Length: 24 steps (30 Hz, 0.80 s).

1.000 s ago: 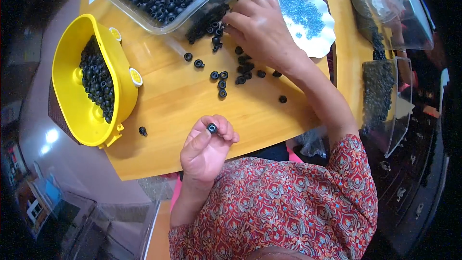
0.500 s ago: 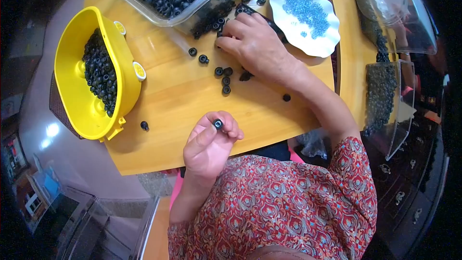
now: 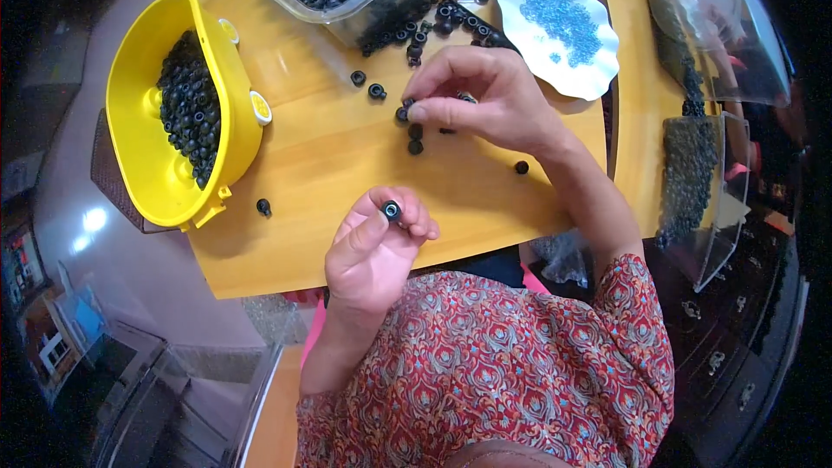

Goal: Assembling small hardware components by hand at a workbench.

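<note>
The yellow tub looks roughly half filled with black rings, the left hand pinches one ring closed, and the right hand closes fingertips over loose rings left on the surface.

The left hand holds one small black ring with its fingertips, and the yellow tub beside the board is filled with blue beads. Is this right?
Not quite. The head view shows the yellow tub holding black rings, not blue beads; the blue beads lie on the white dish. The rest stands: the left hand holds one small black ring with its fingertips.
</note>
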### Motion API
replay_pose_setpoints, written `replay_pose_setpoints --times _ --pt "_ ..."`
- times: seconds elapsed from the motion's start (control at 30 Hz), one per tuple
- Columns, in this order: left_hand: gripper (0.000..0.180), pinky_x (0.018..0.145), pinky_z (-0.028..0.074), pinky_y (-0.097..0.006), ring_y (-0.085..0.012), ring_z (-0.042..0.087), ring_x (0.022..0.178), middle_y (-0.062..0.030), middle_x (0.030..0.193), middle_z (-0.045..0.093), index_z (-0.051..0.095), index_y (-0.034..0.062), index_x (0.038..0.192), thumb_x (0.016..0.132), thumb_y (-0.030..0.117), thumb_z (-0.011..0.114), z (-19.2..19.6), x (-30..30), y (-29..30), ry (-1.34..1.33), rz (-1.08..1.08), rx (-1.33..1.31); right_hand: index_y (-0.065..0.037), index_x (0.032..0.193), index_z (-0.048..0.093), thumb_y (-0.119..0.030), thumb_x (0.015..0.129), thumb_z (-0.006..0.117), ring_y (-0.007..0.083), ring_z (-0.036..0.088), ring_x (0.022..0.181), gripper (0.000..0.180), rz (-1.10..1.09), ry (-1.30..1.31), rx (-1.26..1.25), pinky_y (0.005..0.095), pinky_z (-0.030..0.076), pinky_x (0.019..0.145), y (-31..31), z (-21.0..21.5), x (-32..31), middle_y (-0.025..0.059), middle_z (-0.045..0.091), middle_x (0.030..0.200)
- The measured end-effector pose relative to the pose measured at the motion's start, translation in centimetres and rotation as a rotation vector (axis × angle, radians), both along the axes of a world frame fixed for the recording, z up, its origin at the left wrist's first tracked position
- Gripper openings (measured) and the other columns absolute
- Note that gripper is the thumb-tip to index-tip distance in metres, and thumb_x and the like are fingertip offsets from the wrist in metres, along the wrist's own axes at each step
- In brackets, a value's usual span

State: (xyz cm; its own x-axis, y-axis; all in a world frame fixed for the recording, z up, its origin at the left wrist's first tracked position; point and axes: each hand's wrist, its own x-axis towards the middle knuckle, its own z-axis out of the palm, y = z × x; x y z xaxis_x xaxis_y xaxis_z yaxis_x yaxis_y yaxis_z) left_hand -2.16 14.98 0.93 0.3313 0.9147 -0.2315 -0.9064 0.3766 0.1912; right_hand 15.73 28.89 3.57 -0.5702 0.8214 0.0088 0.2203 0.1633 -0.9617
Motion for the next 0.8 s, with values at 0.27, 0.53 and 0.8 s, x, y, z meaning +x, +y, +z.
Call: replay_pose_setpoints --times 0.27,0.53,0.8 --pt "0.024 0.084 0.041 -0.038 -0.0212 0.052 0.085 -0.0102 0.093 0.056 0.056 0.0020 0.101 0.086 0.019 0.062 1.8 0.7 -0.6 0.026 -0.013 0.039 -0.001 0.105 0.066 -0.004 0.084 0.067 0.0089 0.060 0.091 0.021 0.045 0.378 -0.210 0.0233 0.049 0.081 -4.4 2.5 0.5 0.0042 0.065 0.097" --pt "0.022 0.086 0.044 -0.039 -0.0212 0.055 0.087 -0.0106 0.093 0.058 0.056 0.0010 0.102 0.087 0.016 0.061 3.3 1.1 -2.0 0.078 -0.021 0.038 0.003 0.107 0.064 0.000 0.086 0.062 0.0171 0.065 0.090 0.021 -0.015 0.631 -0.542 0.0290 0.053 0.083 -8.5 2.7 0.8 0.0124 0.068 0.098" --pt "0.026 0.086 0.045 -0.037 -0.0213 0.057 0.092 -0.0142 0.102 0.061 0.057 -0.0008 0.105 0.086 0.016 0.061 4.0 1.1 -3.2 0.135 -0.023 0.064 0.007 0.106 0.059 0.000 0.084 0.063 0.0231 0.067 0.083 0.024 -0.047 0.728 -0.621 0.0320 0.055 0.077 -10.7 3.0 0.8 0.0198 0.067 0.092"
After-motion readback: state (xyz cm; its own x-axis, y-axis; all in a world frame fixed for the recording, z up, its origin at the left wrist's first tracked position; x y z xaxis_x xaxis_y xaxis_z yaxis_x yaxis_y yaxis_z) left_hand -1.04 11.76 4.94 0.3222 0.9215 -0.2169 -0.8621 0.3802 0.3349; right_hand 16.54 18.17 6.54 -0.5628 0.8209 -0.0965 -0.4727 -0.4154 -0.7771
